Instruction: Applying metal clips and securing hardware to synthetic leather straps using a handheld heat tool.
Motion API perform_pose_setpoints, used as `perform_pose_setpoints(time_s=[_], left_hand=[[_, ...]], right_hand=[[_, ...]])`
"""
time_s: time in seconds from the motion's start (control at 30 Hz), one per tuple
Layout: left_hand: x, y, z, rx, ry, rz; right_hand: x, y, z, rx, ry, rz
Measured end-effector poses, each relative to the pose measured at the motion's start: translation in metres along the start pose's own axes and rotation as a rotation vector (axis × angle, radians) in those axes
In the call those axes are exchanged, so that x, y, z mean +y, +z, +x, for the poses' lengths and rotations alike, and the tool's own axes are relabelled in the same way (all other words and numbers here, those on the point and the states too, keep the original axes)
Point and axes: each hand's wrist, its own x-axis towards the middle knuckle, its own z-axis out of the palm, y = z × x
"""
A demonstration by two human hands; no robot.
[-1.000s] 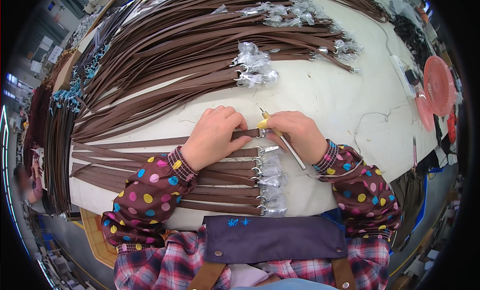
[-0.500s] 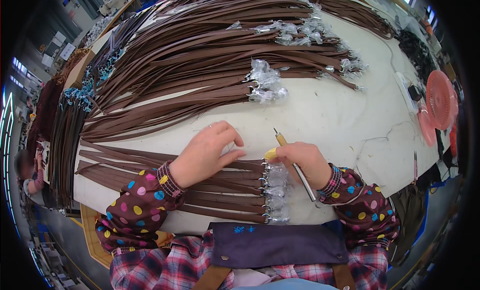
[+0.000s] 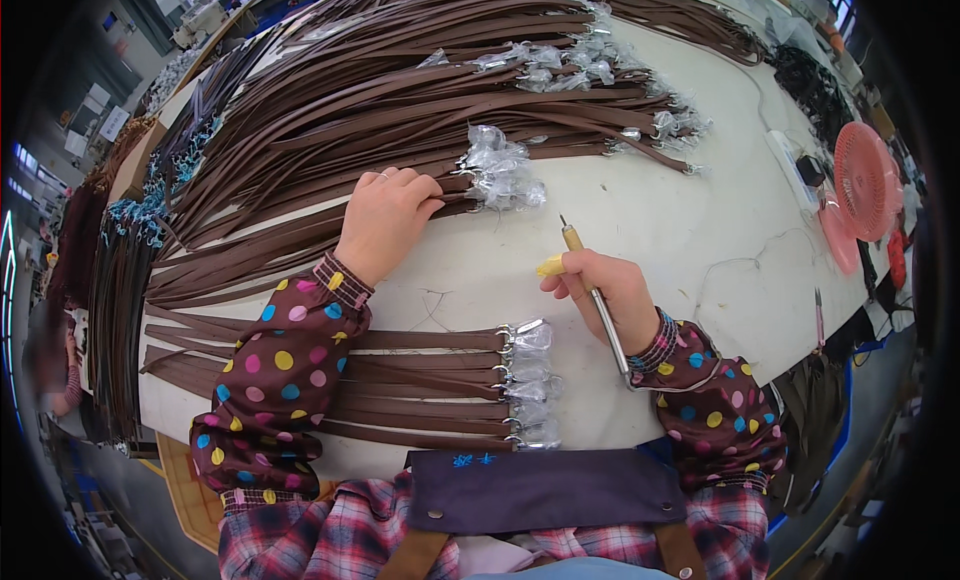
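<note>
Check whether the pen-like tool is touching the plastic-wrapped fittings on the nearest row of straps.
Apart. The head view shows bare white table between the pen-like tool, held in the right hand, and the plastic-wrapped fittings.

Smooth brown straps (image 3: 430, 340) are showing a matt, leather-like face, while clear plastic wraps (image 3: 530, 388) at their ends are gleaming — glossy, thin and crinkled — around shiny metal fittings (image 3: 507, 331). A pen-shaped tool (image 3: 606, 321) is catching light along its smooth metal barrel. The pale tabletop (image 3: 640, 220) is looking flat and matt, a ribbed pink plastic disc (image 3: 866, 180) is giving off a faint sheen, and dotted cloth sleeves (image 3: 290, 365) are wrinkling above a soft plaid shirt (image 3: 285, 540).
</note>
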Motion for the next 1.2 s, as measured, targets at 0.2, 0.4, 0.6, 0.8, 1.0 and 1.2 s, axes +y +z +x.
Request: perform_pose_setpoints(time_s=[0.2,0.4,0.6,0.8,1.0,1.2], left_hand=[[0.022,-0.053,-0.014,-0.383,-0.362,-0.72],[0.038,-0.03,-0.05,-0.353,-0.285,-0.645],[0.068,-0.077,-0.064,-0.642,0.155,-0.533],[0.104,-0.07,-0.088,-0.645,0.087,-0.294],[0.118,-0.054,-0.091,-0.516,0.074,-0.249],[0.105,-0.07,-0.075,-0.606,-0.054,-0.747]], right_hand=[[-0.003,-0.008,0.003,0.216,-0.061,-0.09],[-0.005,0.002,0.008,-0.032,-0.063,-0.265],[-0.002,0.005,0.007,-0.014,-0.13,-0.285],[-0.003,0.009,0.005,-0.023,-0.102,-0.251],[-0.007,0.008,0.0,-0.15,-0.014,-0.247],[-0.001,0.009,0.001,-0.177,-0.03,-0.208]])
